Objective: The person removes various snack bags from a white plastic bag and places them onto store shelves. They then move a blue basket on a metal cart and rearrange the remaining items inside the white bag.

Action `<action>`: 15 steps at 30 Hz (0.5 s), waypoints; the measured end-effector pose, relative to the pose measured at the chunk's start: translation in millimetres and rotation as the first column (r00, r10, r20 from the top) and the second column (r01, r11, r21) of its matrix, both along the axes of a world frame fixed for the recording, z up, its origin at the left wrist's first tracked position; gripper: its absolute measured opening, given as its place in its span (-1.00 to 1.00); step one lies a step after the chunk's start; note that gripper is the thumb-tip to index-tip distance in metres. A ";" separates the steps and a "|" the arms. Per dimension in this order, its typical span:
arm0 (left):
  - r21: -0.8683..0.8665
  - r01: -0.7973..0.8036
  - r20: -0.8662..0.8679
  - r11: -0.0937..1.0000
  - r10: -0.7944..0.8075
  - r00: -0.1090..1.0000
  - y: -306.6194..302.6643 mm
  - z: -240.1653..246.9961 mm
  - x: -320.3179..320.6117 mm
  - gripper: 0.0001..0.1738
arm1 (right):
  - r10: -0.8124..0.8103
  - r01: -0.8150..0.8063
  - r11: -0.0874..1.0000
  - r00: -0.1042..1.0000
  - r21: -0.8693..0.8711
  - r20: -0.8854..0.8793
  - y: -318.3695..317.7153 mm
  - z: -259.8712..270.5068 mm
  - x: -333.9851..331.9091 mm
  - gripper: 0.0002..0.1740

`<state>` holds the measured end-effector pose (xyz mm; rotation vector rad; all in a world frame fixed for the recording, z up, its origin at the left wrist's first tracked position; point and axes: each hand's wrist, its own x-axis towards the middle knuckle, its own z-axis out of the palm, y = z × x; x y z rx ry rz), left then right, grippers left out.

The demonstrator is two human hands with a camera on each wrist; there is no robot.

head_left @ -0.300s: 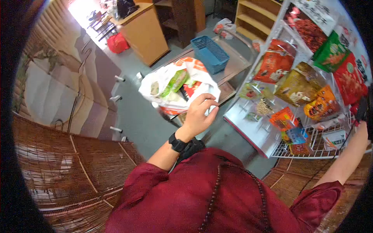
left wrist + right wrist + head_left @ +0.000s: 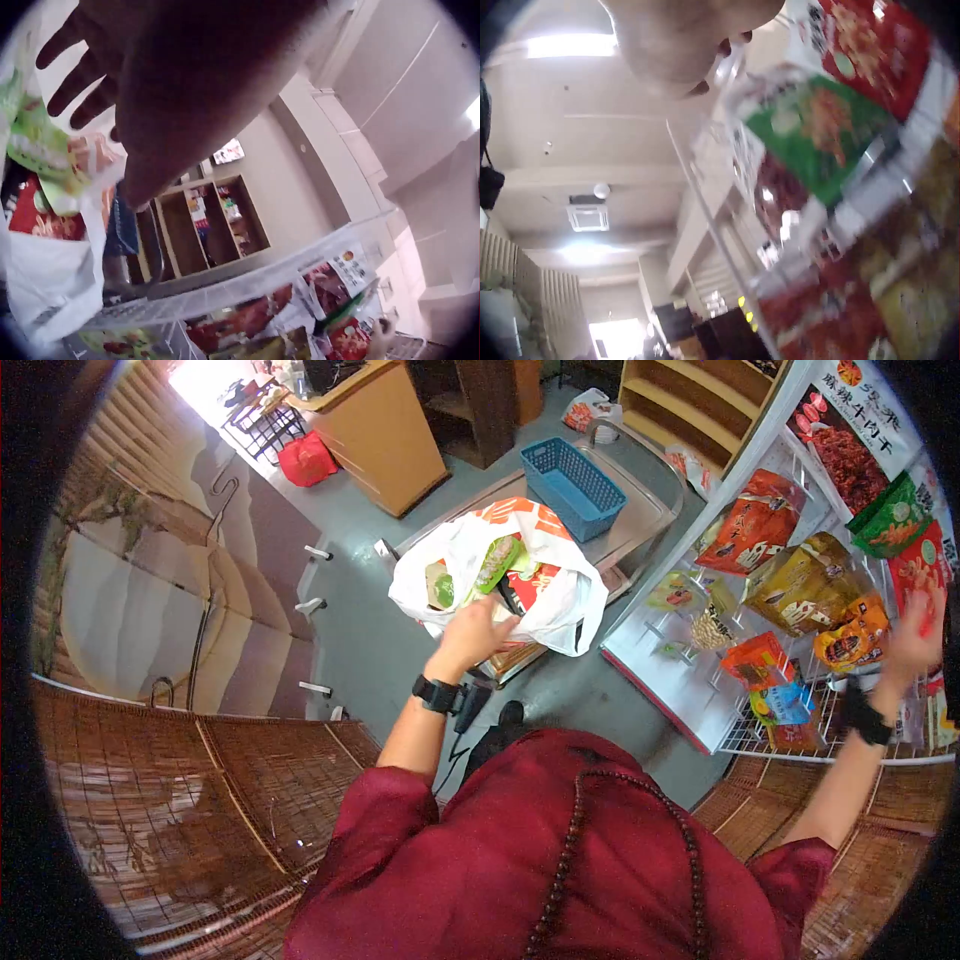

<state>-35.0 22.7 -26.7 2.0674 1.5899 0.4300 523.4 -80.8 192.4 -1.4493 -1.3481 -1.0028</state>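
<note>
A white plastic bag with orange print [image 2: 580,585] stands wide-mouthed on a metal cart, with green and red snack packets [image 2: 499,565] inside. My left hand [image 2: 470,637] is over the bag's near side, its fingers [image 2: 64,41] spread and holding nothing in the left wrist view. At the rack on the right, my blurred right hand [image 2: 912,638] overlaps a red snack packet [image 2: 922,558]. In the right wrist view its fingertips [image 2: 698,88] bend loosely near that red packet and a green snack packet [image 2: 810,127], with nothing seen in them.
A blue plastic basket [image 2: 575,490] sits on the metal cart [image 2: 640,510] behind the bag. More snack packets hang on the white rack [image 2: 660,685]. A wooden counter [image 2: 385,440] and shelves [image 2: 690,400] stand farther back. Woven blinds [image 2: 130,810] line the near left.
My left hand has drawn back from the bag's right rim to its near side, fingers now over the opening. The right hand has come further into view beside the red packet.
</note>
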 end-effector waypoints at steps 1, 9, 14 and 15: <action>0.110 -0.012 0.051 0.994 0.007 0.999 13.7 -13.5 -17.1 -0.37 | 0.034 -0.025 0.997 0.992 -0.071 0.125 14.4 -25.7 -51.4 -0.77; 0.537 -0.232 0.058 0.811 0.239 0.969 143.5 -6.8 -130.1 -0.02 | 0.416 -0.579 0.570 0.815 -0.584 -0.402 91.6 -217.9 -286.2 -0.75; 0.338 -0.193 0.083 0.921 0.175 0.981 158.9 34.5 -152.4 -0.38 | 0.469 -0.700 0.271 0.695 -0.660 -0.545 120.3 -264.1 -361.0 -0.76; 0.335 -0.188 0.080 0.923 0.171 0.982 157.2 35.8 -154.1 -0.38 | 0.463 -0.700 0.272 0.697 -0.660 -0.548 126.6 -271.7 -372.3 -0.76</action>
